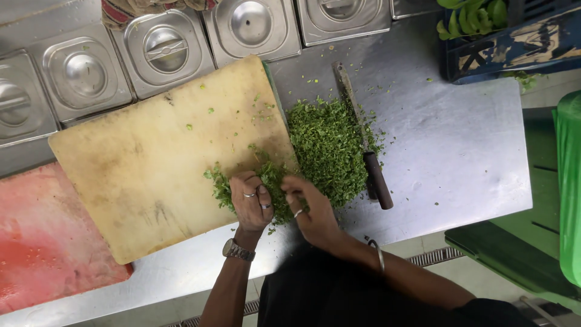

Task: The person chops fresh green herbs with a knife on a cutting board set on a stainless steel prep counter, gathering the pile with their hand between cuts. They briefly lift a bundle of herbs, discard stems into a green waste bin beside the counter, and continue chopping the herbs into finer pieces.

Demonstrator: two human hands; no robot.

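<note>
Stainless steel worktop [460, 151] fills the view, with a row of lidded square steel containers [163, 48] set into it along the far edge. At the far left lies a red plastic cutting board [42, 242], and just beside it a large pale yellow cutting board [151, 157], worn and stained, set at a slant.

On the near right corner of that pale board sits a small clump of chopped green herbs [221, 184]. The left hand [251, 203], ringed and with a watch at the wrist, rests palm down on this clump, fingers curled together over the greens. The right hand [308, 209] lies just beside it, fingers bent and gathered into the herbs at the board's edge.

Past the board's edge, on the bare steel, a bigger heap of finely chopped green herbs [330, 148] is piled. A long knife with a dark handle [363, 139] lies untouched along the heap's right side.

Judging by this, the step in hand is gathering the herbs left on the board, sweeping them toward the heap. Any next move would call for both hands cupped and kept low against the board so loose bits do not scatter.

At the far right stand a dark blue crate of green leaves [508, 42] and a green plastic bin [569, 188].
</note>
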